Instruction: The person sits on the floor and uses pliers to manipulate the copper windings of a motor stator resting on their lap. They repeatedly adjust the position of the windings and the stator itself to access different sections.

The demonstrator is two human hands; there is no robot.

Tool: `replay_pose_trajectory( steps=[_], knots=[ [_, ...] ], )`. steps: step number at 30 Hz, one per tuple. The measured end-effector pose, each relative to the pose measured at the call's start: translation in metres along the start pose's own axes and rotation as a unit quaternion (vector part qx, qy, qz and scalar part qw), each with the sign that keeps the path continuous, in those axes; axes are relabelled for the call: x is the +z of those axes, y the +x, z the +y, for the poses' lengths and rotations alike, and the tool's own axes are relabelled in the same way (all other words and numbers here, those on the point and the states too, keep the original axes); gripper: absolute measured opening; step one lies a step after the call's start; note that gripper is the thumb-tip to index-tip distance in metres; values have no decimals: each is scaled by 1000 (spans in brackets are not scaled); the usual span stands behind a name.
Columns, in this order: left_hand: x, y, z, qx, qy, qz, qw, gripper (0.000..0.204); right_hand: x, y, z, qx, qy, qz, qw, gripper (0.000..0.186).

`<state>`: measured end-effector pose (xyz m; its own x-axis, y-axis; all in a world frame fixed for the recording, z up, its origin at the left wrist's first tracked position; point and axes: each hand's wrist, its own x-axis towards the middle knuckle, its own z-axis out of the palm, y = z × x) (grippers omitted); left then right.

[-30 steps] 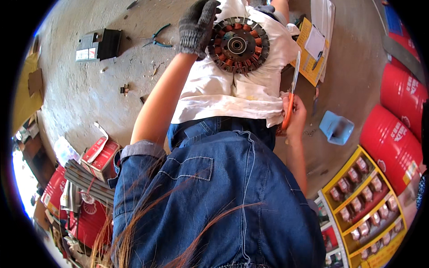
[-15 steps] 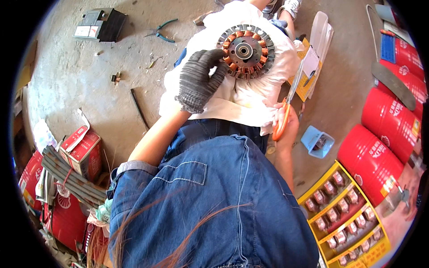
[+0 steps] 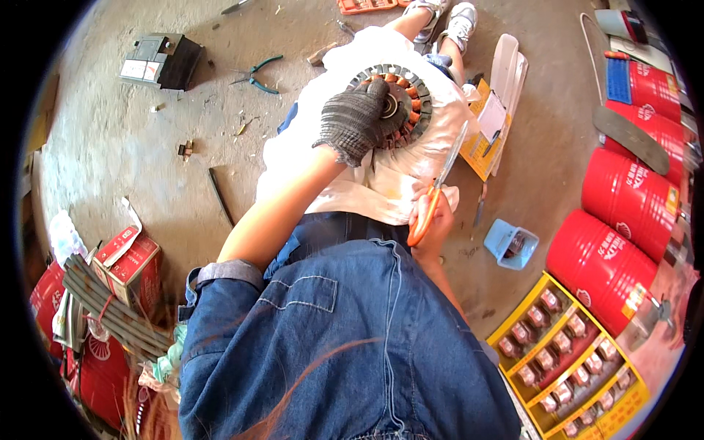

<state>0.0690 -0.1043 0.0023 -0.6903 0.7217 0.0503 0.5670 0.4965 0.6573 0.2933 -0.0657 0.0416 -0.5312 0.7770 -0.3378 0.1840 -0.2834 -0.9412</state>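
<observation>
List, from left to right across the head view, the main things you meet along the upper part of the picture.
Dark box → green-handled pliers → gloved left hand on the round copper-wound stator → orange-handled scissors in the right hand → red drums.

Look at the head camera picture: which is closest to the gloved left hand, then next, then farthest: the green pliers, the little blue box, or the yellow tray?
From the left hand:
1. Green pliers, on the floor to its left.
2. Little blue box, on the floor to the lower right.
3. Yellow tray, far at the lower right, beside the red drums.
</observation>
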Motion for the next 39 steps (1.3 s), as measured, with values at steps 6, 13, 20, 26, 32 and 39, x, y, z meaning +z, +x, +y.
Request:
replay_pose_trajectory(
  steps=[6,13,20,26,32,39],
  knots=[
    [-16,12,3,2,-35,-46,998,54,-12,-1,17,-15,-15,-10,1000,10],
    [-27,26,-4,170,-46,-105,979,44,-9,-2,12,-17,-29,19,999,6],
    [-20,59,-9,310,-47,-102,944,38,-14,-2,23,-22,-76,23,997,2],
    [-15,67,-11,240,-77,-126,959,27,-18,9,6,54,-58,-6,997,5],
    [-14,47,-14,224,-41,-43,973,51,-39,16,-20,121,-36,-86,988,6],
    [-29,5,-46,117,-125,22,985,56,-58,8,-46,112,-276,-189,936,22]
  ],
)
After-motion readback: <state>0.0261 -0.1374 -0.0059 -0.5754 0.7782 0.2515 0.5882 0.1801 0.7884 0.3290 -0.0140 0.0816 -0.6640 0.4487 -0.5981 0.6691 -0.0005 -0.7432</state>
